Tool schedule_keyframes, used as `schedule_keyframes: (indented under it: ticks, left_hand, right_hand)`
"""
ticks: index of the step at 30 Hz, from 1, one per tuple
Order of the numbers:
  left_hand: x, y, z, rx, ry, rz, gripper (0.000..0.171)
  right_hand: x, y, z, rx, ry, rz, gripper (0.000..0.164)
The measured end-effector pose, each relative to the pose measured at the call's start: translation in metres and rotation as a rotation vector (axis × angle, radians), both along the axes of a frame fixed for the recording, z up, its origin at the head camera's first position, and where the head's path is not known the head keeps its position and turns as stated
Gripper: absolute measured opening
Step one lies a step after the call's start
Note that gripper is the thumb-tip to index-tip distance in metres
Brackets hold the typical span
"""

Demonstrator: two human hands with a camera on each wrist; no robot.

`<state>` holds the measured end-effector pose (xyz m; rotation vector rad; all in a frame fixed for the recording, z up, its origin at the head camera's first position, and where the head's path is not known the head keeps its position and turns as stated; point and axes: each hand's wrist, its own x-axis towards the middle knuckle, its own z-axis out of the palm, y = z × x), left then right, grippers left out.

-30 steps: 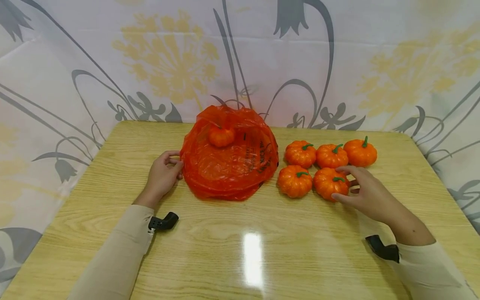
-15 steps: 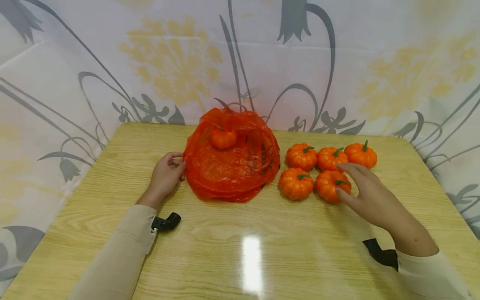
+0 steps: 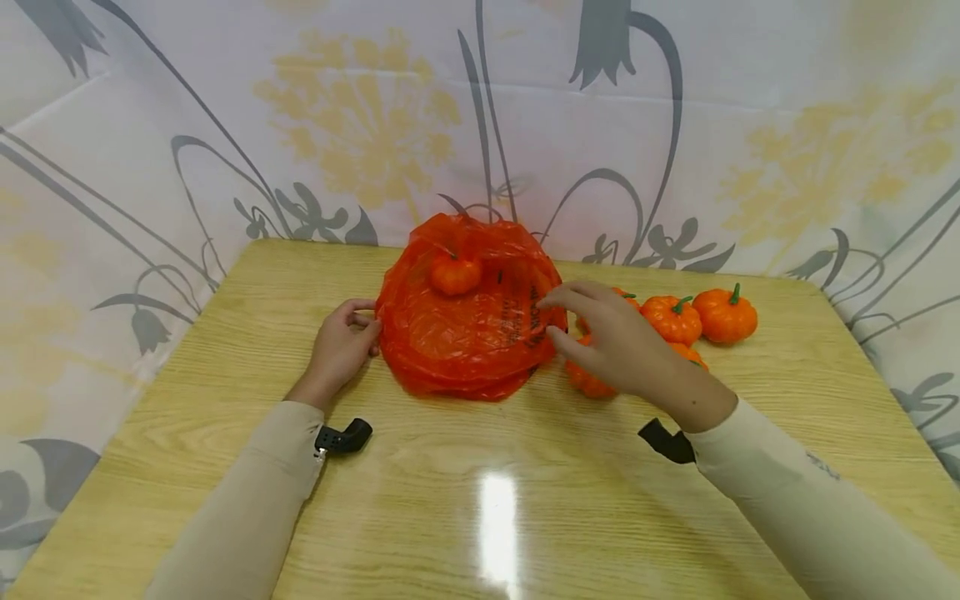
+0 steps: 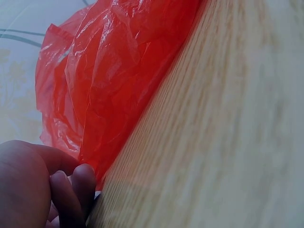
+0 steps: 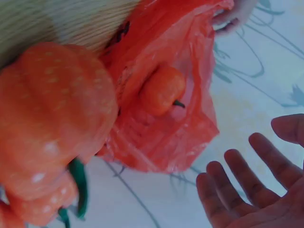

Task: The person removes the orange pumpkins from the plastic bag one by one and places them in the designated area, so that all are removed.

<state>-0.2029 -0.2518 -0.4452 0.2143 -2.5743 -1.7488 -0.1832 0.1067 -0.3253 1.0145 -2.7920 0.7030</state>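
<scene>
A red translucent plastic bag (image 3: 450,379) sits open-mouthed on the table, with dark print on its right side. Inside it, toward the back, lies a small orange pumpkin (image 3: 456,275). My left hand (image 3: 341,346) pinches the bag's left edge between thumb and fingers, as the left wrist view of the bag (image 4: 123,66) also shows. Over the nearest loose pumpkins, beside the bag's right rim, hovers my right hand (image 3: 618,342). Its fingers (image 5: 237,175) are spread and hold nothing. Several more orange pumpkins with green stems, one a pumpkin (image 3: 725,317) at the far right, are partly hidden behind it.
The wooden table (image 3: 420,500) ends at a wall covering (image 3: 510,125) with grey and yellow flowers, close behind the bag. A black camera mount (image 3: 343,436) sits on the left wrist and another mount (image 3: 667,442) on the right.
My right hand has left the front right pumpkin and moved left toward the bag with nothing in it. The left hand stays at the bag's edge. The view has shifted slightly.
</scene>
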Motion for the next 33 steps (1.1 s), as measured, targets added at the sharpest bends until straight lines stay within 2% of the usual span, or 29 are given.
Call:
schedule_keyframes:
  ticks: [5, 13, 23, 28, 33]
  left_hand:
    - [-0.001, 0.000, -0.001, -0.007, -0.001, 0.001, 0.034]
    - [-0.001, -0.001, -0.003, -0.019, -0.010, -0.003, 0.035]
    - [0.000, -0.001, -0.003, -0.001, -0.004, 0.002, 0.034]
    - [0.000, -0.001, -0.002, -0.001, 0.001, 0.008, 0.034]
    - [-0.001, -0.001, -0.002, 0.000, -0.010, 0.008, 0.033]
  right_hand:
    - [-0.021, -0.032, 0.004, 0.029, -0.011, 0.061, 0.031]
    - [-0.050, -0.066, 0.000, 0.106, -0.062, 0.066, 0.039]
    - [-0.078, -0.093, -0.007, 0.152, -0.050, 0.076, 0.041]
    - [-0.088, -0.103, -0.010, 0.168, -0.065, 0.095, 0.039]
    - [-0.097, -0.106, -0.010, 0.191, -0.091, 0.074, 0.040]
